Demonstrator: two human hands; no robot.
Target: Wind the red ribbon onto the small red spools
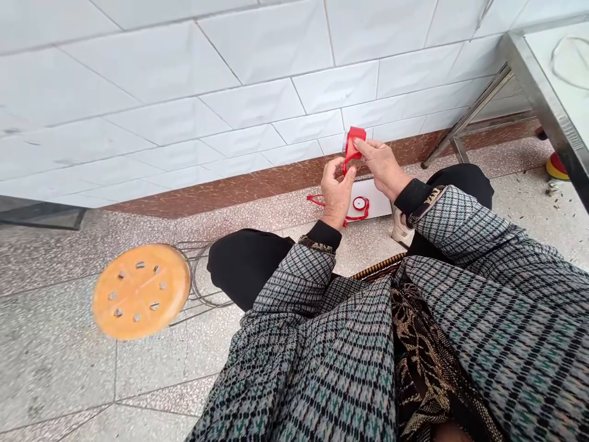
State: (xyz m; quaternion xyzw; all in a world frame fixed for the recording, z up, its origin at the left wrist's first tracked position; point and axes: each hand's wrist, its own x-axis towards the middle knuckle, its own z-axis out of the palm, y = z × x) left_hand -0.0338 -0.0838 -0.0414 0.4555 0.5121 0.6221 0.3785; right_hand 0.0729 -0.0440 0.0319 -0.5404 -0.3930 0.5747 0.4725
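My right hand (384,169) is closed on a small roundish piece wrapped in red ribbon (356,138), with a pale edge showing on its left side. My left hand (337,191) pinches a narrow twisted stretch of the ribbon just below that piece. Under the hands lies a white flat box or board (380,199) on the floor. A small white spool (359,204) rests on it, with loose red ribbon curled around. More red ribbon trails out to the left, behind my left hand. What lies inside the wrapped piece is hidden.
An orange round stool (140,291) with holes in its seat stands at the left. A metal-framed table (534,80) is at the right, with a red and yellow object (558,166) beneath it. The white tiled wall (257,55) rises close ahead.
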